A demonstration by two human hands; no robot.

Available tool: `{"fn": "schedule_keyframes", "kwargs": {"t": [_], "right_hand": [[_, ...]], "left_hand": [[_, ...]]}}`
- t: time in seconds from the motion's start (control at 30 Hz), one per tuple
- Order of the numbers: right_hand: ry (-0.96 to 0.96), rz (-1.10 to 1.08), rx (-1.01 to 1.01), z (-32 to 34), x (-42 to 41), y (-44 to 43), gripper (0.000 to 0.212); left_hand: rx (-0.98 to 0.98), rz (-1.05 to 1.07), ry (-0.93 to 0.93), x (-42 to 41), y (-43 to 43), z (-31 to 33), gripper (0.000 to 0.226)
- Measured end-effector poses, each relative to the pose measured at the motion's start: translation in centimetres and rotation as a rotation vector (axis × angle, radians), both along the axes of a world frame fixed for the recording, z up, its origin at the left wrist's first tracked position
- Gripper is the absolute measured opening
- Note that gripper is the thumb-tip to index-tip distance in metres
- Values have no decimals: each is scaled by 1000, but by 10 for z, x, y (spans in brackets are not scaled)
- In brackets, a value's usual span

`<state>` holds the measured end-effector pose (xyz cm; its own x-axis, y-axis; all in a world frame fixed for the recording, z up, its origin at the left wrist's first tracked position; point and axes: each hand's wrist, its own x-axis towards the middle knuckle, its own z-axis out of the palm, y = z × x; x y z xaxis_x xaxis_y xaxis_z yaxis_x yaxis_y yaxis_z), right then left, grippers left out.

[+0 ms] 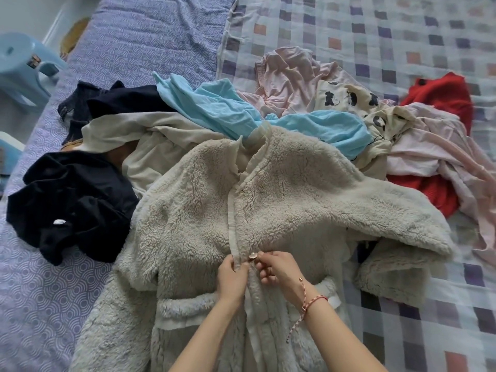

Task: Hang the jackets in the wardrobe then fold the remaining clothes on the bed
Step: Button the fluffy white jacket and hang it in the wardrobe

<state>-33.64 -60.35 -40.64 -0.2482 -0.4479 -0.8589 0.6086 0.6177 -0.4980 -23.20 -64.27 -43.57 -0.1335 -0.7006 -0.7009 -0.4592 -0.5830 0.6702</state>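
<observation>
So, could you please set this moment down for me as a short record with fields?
surface: checked bed sheet
main item: cream fleece jacket, lying front up
hands: left hand pinches the jacket's front edge; right hand pinches at the round pale button
pile behind: black garment, light blue garment, red knitted garment
beside bed: pale blue plastic stool

One fleece jacket [281,210]; two hands, left hand [232,277] and right hand [279,267]; two dark pieces, nearer black garment [72,205] and farther black garment [107,103]; one light-blue garment [220,108]; one red garment [440,95]; one mouse-print garment [349,99]; one bracelet [315,302]; one blue stool [18,65]
</observation>
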Motion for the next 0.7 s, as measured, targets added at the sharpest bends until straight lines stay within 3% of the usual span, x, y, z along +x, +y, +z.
{"fn": "schedule_keyframes", "kwargs": {"t": [0.1,0.23,0.33,0.43,0.57,0.7], "right_hand": [[99,-49,-22,-1,5,16,22],[437,380,20,-10,21,54,28],[635,660,36,-18,29,82,28],[812,876,-5,-19,40,110,15],[961,925,-121,-23,60,129,25],[934,953,-234,-19,66,134,44]], "left_hand": [[-61,-169,-119,18,15,-6,15],[106,-216,-87,38,53,-16,32],[92,-277,-113,43,72,-19,38],[18,-292,-158,46,85,-14,42],[-14,-199,-117,51,93,-4,35],[-87,-150,-141,65,101,3,36]]}}
